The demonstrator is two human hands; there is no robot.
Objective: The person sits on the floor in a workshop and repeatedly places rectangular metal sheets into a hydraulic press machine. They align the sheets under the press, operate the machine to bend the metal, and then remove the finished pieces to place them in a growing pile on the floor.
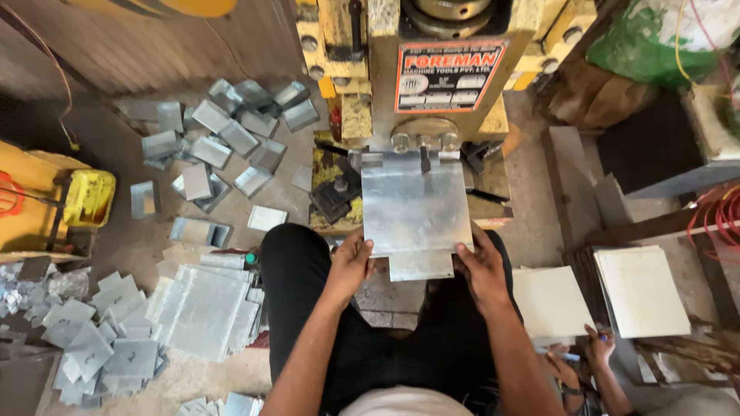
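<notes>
While both hands pinch the near corners of the galvanised sheet blank [416, 212], its far edge sits under the tooling of the yellow press [432, 69], flat on the bed, notched tab pointing back toward the lap. Left hand [351, 262] closed on the near-left corner, thumb on top; right hand [482, 266] closed on the near-right corner, same grip. Sheet looks squared up against the stops, so my read is loaded and positioned, stroke not yet made; can't see the ram's position. Done-side evidence: scatter of folded tray-shaped pieces [231, 131] on the floor to the left, plus a pile of flat cut sheets [204, 308] and smaller offcut plates [100, 347] nearer. Stack of uncut blanks [640, 289] at right, so plenty left. Another person's hand [597, 343] is lower right with a pen, apart from the work.
</notes>
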